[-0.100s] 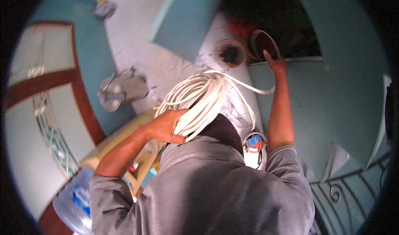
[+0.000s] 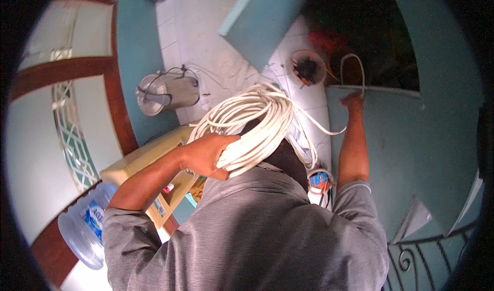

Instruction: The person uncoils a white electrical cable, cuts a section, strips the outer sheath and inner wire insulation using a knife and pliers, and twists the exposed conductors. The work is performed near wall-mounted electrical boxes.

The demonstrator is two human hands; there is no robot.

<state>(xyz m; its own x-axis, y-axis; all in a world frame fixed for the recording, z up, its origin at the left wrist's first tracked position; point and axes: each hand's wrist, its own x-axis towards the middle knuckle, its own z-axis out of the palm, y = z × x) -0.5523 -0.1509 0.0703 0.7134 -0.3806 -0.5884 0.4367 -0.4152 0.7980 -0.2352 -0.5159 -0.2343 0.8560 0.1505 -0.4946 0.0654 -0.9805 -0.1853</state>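
My left hand (image 2: 208, 157) is closed round the near side of a thick coil of white cable (image 2: 260, 149), thumb and fingers wrapped over its strands. The coil hangs in front of my chest, its far end fanned out over the tiled floor. From it a single length runs right, toward my right forearm. My right hand (image 2: 353, 102) is stretched out ahead, its fingers closed on the cable. Beyond that hand, a narrow loop of the same cable stands up against a dark opening.
A metal cylinder (image 2: 172, 91) lies at the left, by the teal wall. Ahead are a round bucket (image 2: 322, 65) with dark things inside and a teal panel (image 2: 265, 26). Near me stand a yellow shelf unit (image 2: 146, 155), a clear water jug (image 2: 85, 226) and, right, a dark metal railing (image 2: 422, 260).
My right hand has come back toward me, and the cable loop above it has become narrower. My left hand keeps its hold on the coil. The whole view has shifted a little.
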